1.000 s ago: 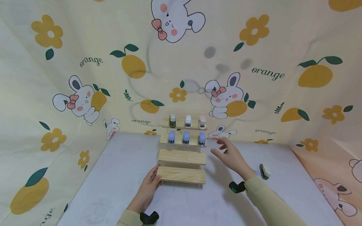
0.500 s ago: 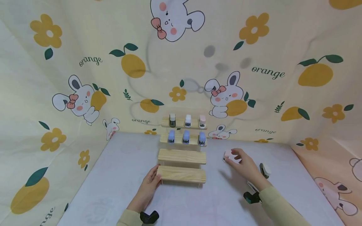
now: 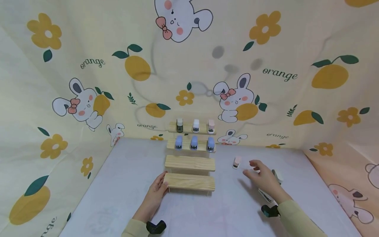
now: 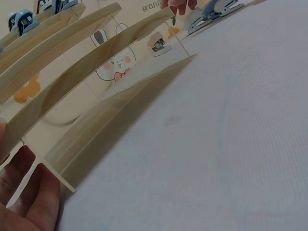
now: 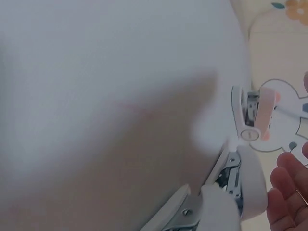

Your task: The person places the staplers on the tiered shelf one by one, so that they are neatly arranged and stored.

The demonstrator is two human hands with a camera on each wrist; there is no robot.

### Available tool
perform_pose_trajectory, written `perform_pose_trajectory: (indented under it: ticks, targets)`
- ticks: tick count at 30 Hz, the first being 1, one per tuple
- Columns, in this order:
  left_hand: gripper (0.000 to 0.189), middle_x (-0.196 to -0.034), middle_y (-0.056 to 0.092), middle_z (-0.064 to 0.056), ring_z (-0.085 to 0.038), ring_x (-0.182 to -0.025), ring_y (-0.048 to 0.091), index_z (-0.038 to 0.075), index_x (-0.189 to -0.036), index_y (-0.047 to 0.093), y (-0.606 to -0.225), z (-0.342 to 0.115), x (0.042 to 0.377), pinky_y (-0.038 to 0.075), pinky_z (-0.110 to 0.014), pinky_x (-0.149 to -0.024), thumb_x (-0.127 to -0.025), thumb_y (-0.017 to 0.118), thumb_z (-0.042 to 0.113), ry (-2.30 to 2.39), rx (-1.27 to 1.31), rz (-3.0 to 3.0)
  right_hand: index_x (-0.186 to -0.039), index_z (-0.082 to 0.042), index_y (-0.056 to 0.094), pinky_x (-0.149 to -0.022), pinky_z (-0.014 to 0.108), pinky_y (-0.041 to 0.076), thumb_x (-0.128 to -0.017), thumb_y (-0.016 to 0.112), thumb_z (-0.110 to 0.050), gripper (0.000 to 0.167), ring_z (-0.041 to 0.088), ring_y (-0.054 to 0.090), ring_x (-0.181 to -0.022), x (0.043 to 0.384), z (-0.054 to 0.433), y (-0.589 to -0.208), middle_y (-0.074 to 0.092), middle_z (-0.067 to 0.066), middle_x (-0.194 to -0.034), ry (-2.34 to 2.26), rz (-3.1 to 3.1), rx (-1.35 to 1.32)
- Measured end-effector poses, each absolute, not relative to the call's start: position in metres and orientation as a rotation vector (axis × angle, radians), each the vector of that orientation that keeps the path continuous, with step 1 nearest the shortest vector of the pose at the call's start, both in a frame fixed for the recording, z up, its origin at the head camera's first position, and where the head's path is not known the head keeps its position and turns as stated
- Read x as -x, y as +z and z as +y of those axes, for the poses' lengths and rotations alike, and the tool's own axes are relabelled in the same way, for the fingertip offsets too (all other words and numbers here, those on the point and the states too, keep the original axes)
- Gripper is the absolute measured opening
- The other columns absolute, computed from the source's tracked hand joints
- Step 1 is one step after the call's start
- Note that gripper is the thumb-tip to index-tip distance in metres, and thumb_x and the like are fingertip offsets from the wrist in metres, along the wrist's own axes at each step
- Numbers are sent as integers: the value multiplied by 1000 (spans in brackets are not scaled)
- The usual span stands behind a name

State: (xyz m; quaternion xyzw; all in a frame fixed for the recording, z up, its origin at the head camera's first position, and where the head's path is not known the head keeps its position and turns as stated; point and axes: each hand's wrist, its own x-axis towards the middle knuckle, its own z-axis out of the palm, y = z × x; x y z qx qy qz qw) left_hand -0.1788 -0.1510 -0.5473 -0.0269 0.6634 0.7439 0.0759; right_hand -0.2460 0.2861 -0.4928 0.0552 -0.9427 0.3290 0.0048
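Note:
My left hand [image 3: 155, 192] grips the left end of the lowest shelf of a tiered wooden display rack [image 3: 189, 182]; its fingers curl around the clear support in the left wrist view. To the right of the rack, a small pink stapler [image 3: 236, 162] stands on the table. My right hand [image 3: 263, 179] hovers just right of it, fingers loosely bent and holding nothing. Beneath and beside that hand are a dark-based stapler with a pale top [image 3: 277, 176] and a white stapler [image 3: 265, 195], partly covered by the hand. The right wrist view shows the pink stapler [image 5: 264, 113] beyond two pale ones.
Three blue staplers, one of them the middle one [image 3: 193, 143], line the second shelf from the top. On the top shelf sit a dark stapler [image 3: 179, 125], a white stapler [image 3: 196, 125] and a pink-topped stapler [image 3: 211, 126]. A printed cloth [image 3: 183, 62] hangs close behind the rack.
My right hand has moved right and down from beside the rack, had its fingers at the pink stapler half a second ago, and now stands apart from it. The left hand keeps its place.

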Motion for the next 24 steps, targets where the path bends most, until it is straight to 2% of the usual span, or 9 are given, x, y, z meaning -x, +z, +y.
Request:
perform_pose_trajectory:
  ticks: [7,17,24]
  targets:
    - [52,-157,22,-17,-28,-141,27,15,-152,27,-547,-151,179,38,-31,-108,-104,46,16,2240,83,1977,-135,-2,46,-92,56,48,-89,64,-51,70,39,50,-117,247,297,-499,52,21,-133,1016,-2935,-209]
    - [53,-156,23,-19,-31,-141,27,12,-152,27,-545,-149,179,37,-37,-109,-103,46,15,2237,89,1997,-137,-3,45,-86,51,53,-89,65,-50,70,36,53,-113,244,309,-506,52,21,-133,1000,-3040,-138]
    - [54,-156,24,-18,-30,-140,28,13,-152,27,-549,-149,179,36,-38,-110,-103,48,18,2245,88,1993,-137,-2,45,-83,47,54,-88,71,-39,66,29,56,-105,246,311,-510,53,20,-131,948,-3078,-121]
